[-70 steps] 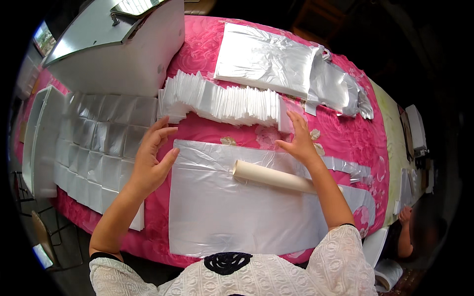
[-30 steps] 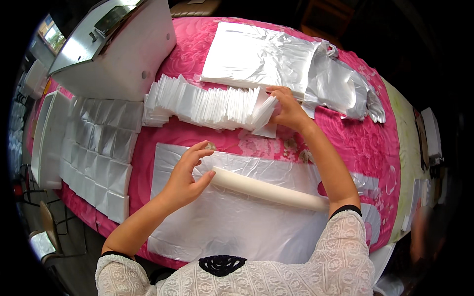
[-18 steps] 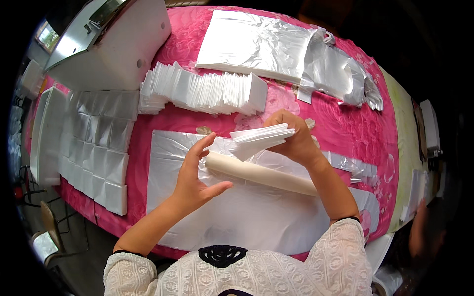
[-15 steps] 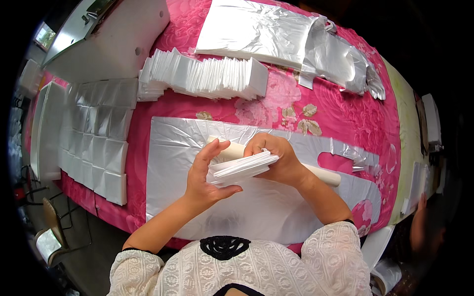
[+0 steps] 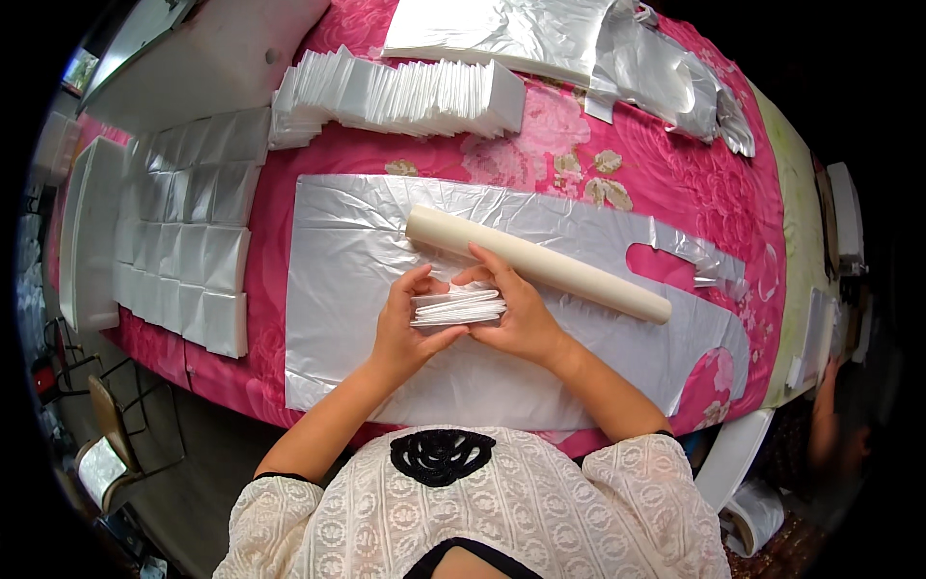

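The bundle [image 5: 460, 307] looks like thin plastic, the bag [image 5: 347, 280] glossy, creased plastic, the tube [image 5: 538, 265] smooth and matt, the tablecloth [image 5: 675, 174] cloth.

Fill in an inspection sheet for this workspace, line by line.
Surface: pink flowered cloth, partly covered.
Things in hand: small stack of folded white sheets, above a flat silvery plastic-looking sheet bearing a long cream cylindrical tube.
Clutter: leaning row of folded white packets; shiny white packets in rows at left; large silvery sheet stack beyond.
Hands: left hand and right hand hold the small stack between them.
Cables: nothing seen for certain.
Surroundings: brown chair at left; another person's arm at right.
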`<state>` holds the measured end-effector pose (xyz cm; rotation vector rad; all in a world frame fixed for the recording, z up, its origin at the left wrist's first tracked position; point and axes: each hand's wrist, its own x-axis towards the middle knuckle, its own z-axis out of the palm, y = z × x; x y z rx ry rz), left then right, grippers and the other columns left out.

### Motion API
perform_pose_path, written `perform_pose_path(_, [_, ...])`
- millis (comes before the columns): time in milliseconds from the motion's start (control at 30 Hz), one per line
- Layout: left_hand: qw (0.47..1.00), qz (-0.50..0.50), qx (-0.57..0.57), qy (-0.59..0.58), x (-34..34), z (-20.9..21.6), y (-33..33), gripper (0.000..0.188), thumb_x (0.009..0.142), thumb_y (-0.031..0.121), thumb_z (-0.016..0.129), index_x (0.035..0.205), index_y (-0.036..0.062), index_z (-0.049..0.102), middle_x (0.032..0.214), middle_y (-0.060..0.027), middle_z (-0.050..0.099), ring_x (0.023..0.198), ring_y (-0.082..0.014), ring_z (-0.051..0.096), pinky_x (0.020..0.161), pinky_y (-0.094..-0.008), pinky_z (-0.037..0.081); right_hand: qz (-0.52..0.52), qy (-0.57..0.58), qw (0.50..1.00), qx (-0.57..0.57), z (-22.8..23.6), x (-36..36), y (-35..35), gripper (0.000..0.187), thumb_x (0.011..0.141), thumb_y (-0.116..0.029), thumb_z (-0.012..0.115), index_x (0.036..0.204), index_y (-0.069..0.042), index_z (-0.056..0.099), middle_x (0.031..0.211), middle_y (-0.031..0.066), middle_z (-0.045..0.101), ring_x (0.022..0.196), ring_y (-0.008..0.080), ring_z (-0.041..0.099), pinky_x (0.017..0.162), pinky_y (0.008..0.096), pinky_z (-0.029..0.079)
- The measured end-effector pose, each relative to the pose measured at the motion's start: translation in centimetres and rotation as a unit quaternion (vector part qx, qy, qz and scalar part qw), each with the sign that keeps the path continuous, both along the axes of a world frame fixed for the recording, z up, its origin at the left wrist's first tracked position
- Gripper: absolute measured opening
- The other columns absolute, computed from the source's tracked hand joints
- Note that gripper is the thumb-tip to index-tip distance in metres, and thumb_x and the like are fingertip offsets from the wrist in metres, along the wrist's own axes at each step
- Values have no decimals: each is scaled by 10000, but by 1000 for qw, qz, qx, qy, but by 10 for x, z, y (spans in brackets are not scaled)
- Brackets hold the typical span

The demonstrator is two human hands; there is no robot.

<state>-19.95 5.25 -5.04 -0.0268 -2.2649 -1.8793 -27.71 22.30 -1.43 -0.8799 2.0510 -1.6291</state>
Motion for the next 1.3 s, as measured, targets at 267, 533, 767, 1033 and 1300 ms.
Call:
perform_pose_path(267, [998,-60,-1,33,-10,7,3,792,631,-52,692,1294,54,274,1006,-112,525,941,-185,545,815,-306,465,-3,-26,999,27,1,8,-1,804,624,-20,692,1343,-54,334,1152,144,552,1092,286,518,928,355,410])
perform_pose_path(533, [997,-63,-28,26,-1,11,0,724,646,-26,687,1271,59,333,926,-98,602,835,-211,615,755,-307,483,35,69,990,121,75,-126,11,478,682,-100,704,1136,-25,573,1049,115,629,1000,230,593,894,320,442])
perform_pose_path(767, [994,-83,-55,32,-3,14,-1,779,630,-76,657,1311,63,305,937,-103,575,848,-187,597,773,-290,482,-61,251,935,244,18,-262,-18,727,617,-143,785,1258,-20,465,1222,167,529,1118,264,514,932,322,417])
perform_pose_path(1033, [994,-78,-62,37,-2,12,-1,789,629,-56,651,1327,63,304,964,-111,593,862,-208,610,777,-297,485,-97,228,941,230,11,-265,-19,662,534,-203,804,1124,-16,567,1007,152,603,924,249,580,832,326,463])
perform_pose_path(1300, [993,-78,-77,44,-4,14,0,784,628,-55,653,1322,60,307,960,-110,594,846,-208,609,759,-296,487,-69,85,964,243,-2,-280,3,482,576,-162,793,981,5,590,826,64,598,799,164,567,724,275,470])
